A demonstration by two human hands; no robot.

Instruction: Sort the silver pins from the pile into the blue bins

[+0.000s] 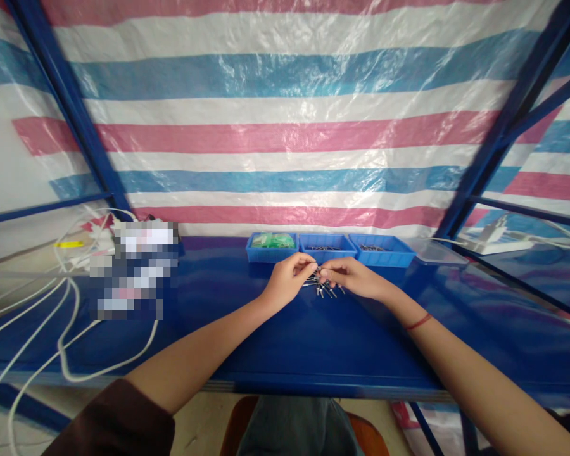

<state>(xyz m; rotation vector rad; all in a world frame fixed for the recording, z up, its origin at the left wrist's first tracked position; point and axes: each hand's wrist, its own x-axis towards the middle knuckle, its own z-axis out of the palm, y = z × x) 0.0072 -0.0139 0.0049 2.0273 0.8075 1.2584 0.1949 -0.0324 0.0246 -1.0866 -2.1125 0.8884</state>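
Note:
My left hand (289,276) and my right hand (348,276) meet above the blue table, fingertips almost touching. Thumb and fingers of each are pinched together; whatever sits between them is too small to make out. Just under the fingers lies a loose pile of thin metal pieces that look like screws (327,291), partly hidden by both hands. Behind the hands, a blue bin (272,256) on the left contains green plastic packaging (273,240). The middle blue bin (327,240) and the right blue bin (389,256) hold small dark metal parts.
White cables (71,316) and blurred-out items (137,272) occupy the table's left side. A clear flat lid or tray (439,252) lies right of the bins, near a white power strip (496,240). Blue metal posts (498,145) and a striped plastic sheet (285,136) enclose the table.

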